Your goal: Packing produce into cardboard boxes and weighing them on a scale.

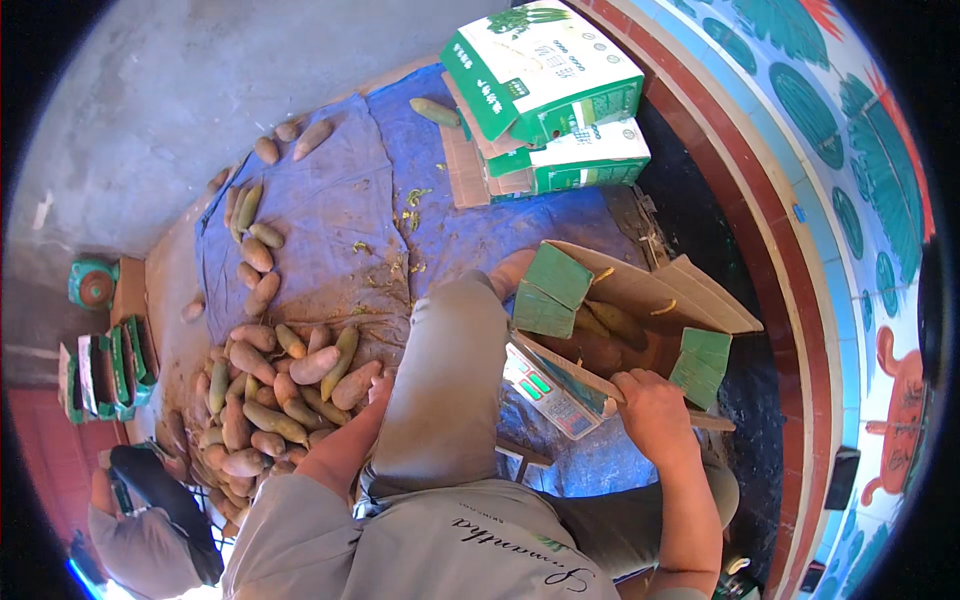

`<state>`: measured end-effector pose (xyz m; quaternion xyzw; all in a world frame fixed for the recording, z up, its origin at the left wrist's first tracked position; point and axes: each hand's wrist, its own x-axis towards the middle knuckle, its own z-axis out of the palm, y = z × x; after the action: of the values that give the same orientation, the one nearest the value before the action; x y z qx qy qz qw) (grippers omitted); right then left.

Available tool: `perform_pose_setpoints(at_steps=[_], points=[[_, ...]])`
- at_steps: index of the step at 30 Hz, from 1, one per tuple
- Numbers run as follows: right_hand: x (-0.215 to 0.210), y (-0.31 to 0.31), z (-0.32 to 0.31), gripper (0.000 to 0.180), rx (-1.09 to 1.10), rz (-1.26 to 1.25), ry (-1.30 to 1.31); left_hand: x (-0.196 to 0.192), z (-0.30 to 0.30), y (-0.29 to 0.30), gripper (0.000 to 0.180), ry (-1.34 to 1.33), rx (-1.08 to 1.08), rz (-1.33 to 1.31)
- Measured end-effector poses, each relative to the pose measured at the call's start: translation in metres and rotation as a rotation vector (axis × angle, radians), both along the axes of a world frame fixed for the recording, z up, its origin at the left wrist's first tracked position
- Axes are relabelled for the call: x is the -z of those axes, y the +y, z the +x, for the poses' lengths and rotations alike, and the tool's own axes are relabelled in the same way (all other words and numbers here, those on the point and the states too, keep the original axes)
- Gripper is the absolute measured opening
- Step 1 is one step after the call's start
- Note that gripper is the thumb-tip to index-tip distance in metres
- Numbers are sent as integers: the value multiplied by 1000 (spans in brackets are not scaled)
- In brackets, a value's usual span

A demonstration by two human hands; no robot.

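The right forearm rises from the lower edge with the elbow bent, and the right hand [648, 405] bends over the near edge of an open cardboard box [700, 290], its fingers clamped on that edge. Long vegetables [615, 325] lie inside, just beyond the scale display [548, 392]. The left forearm slants up beside the raised knee [455, 320]; the left hand [379, 389], partly hidden, is at the vegetable pile [262, 395], so I cannot tell whether its fingers are closed.

Cannot fully see the left fingers [381, 383] at centre left, partly hidden by the leg [447, 375]; nor the scale [550, 398], partly covered by the carton [640, 282]; nor the co-worker [150, 550], cropped lower left.
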<state>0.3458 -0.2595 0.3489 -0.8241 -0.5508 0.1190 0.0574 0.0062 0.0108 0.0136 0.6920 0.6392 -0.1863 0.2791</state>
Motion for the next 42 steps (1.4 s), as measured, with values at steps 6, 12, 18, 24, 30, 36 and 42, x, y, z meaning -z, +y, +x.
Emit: perform_pose_setpoints(at_steps=[6,12,18,24,30,36,42], points=[[7,-5,0,8,-59,-2,-50,-48,-29,36,70,-197,28,70],[9,-10,-17,10,-63,-24,-65,-109,-30,83,64,-380,1,119],[14,-11,-17,13,-53,-28,-60,-273,69,67,58,-929,-140,265],[11,-12,-19,15,-46,-29,-50,-386,142,25,60,-1210,96,179],[11,-13,-15,14,-23,51,-48,-397,213,-17,58,-1105,561,-45],[15,-14,-17,13,-26,24,-34,-351,287,-63,57,-809,995,-103],[13,-11,-17,13,-32,6,-5,-304,313,-85,55,-892,944,-193]])
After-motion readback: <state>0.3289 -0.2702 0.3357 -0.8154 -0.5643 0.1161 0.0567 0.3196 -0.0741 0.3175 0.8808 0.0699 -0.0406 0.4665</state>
